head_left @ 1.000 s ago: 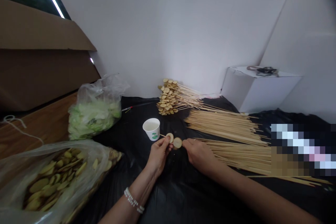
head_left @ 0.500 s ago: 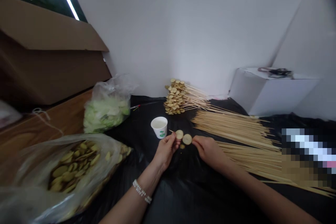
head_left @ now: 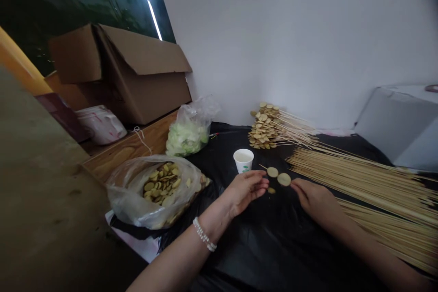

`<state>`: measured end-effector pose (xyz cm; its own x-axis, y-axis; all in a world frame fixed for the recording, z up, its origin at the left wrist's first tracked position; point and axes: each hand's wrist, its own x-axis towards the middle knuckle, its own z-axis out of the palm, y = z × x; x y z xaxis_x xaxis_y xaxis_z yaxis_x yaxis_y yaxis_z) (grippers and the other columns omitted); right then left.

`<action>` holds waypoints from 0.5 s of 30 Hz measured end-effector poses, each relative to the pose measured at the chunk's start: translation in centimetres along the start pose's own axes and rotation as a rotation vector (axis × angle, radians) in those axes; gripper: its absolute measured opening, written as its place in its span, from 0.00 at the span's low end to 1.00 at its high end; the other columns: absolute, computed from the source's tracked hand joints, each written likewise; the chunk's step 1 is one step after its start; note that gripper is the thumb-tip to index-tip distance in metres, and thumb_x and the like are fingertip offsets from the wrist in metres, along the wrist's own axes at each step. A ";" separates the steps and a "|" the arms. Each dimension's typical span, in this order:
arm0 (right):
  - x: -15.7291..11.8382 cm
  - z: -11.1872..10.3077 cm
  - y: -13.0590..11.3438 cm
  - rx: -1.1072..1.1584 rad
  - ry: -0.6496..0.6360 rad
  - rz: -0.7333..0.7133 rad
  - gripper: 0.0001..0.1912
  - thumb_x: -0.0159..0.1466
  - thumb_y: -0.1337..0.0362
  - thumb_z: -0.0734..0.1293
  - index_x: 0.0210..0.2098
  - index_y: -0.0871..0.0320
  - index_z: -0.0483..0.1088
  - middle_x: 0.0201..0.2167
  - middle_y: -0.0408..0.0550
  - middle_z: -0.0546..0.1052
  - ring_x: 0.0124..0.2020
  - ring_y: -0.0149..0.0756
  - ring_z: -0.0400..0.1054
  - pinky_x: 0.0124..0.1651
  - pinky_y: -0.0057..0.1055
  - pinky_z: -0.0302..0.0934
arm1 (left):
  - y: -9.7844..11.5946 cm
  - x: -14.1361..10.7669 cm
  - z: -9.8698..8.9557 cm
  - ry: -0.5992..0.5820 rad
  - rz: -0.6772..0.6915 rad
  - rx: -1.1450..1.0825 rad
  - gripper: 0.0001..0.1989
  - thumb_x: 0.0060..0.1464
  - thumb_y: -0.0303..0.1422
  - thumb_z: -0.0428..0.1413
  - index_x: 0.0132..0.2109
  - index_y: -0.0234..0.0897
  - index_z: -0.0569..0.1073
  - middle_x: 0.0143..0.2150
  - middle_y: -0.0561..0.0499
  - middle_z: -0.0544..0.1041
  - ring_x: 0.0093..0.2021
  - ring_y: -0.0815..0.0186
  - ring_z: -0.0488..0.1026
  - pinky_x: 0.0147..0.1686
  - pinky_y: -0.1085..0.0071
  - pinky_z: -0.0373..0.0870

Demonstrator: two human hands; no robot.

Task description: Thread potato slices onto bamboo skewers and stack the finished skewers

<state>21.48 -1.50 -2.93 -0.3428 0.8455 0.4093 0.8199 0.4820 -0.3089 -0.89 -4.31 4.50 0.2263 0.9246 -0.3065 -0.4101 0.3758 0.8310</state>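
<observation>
Skewer: a thin bamboo skewer (head_left: 278,176) hangs in the air above the black plastic sheet (head_left: 273,251), its long axis running from the right hand up and to the left, slanting toward the far side. Its free end points at the paper cup (head_left: 243,160) and stops just beside it.
Slices: two round yellow slices (head_left: 278,175) sit on the skewer, apart from each other, flat faces crossing its axis. A third small slice (head_left: 271,190) shows just below the skewer; whether it rests on the sheet, I can't tell.
Right hand (head_left: 316,200): at the near end of the skewer, fingers (head_left: 297,185) together and pinched on the bamboo.
Left hand (head_left: 244,189): just left of the slices, palm turned inward, fingers (head_left: 262,181) close together beside the skewer; whether they touch it, I can't tell. A beaded bracelet (head_left: 203,234) circles the wrist.
Right side: loose bamboo skewers (head_left: 372,187) lie in long parallel drifts on the sheet.
Far side: a bundle of finished skewers (head_left: 270,127) lies with its loaded ends to the left.
Left side: a clear plastic bag of yellow slices (head_left: 153,191) lies open, with a bag of pale green leaves (head_left: 187,139) beyond it and a cardboard box (head_left: 137,82) on a wooden tabletop (head_left: 130,146).
</observation>
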 end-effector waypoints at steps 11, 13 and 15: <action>0.1 0.6 0.6 -0.039 0.005 -0.018 0.16 0.68 0.59 0.53 0.37 0.53 0.71 0.35 0.47 0.78 0.34 0.39 0.72 0.35 0.32 0.58 | 11.2 -9.9 -16.8 0.553 0.374 0.892 0.11 0.35 0.35 0.66 0.30 0.36 0.80 0.30 0.47 0.79 0.33 0.58 0.73 0.34 0.69 0.68; 0.1 0.8 0.5 -0.044 -0.007 -0.016 0.16 0.68 0.59 0.53 0.37 0.54 0.71 0.35 0.47 0.78 0.34 0.39 0.72 0.35 0.32 0.58 | 10.4 -9.6 -18.9 0.585 0.376 1.114 0.10 0.33 0.31 0.65 0.30 0.38 0.80 0.33 0.46 0.80 0.36 0.55 0.74 0.38 0.67 0.67; 0.0 0.8 0.5 -0.043 -0.017 -0.024 0.17 0.68 0.59 0.52 0.37 0.54 0.70 0.35 0.48 0.78 0.35 0.40 0.72 0.35 0.32 0.58 | 9.3 -8.9 -19.7 0.596 0.385 1.252 0.15 0.34 0.27 0.63 0.35 0.39 0.80 0.36 0.46 0.81 0.38 0.54 0.74 0.41 0.66 0.65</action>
<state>21.51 -1.01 -3.80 -0.3703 0.8375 0.4018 0.8301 0.4925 -0.2615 -24.10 -7.81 5.84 -0.2426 0.9596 0.1423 0.7428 0.0894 0.6635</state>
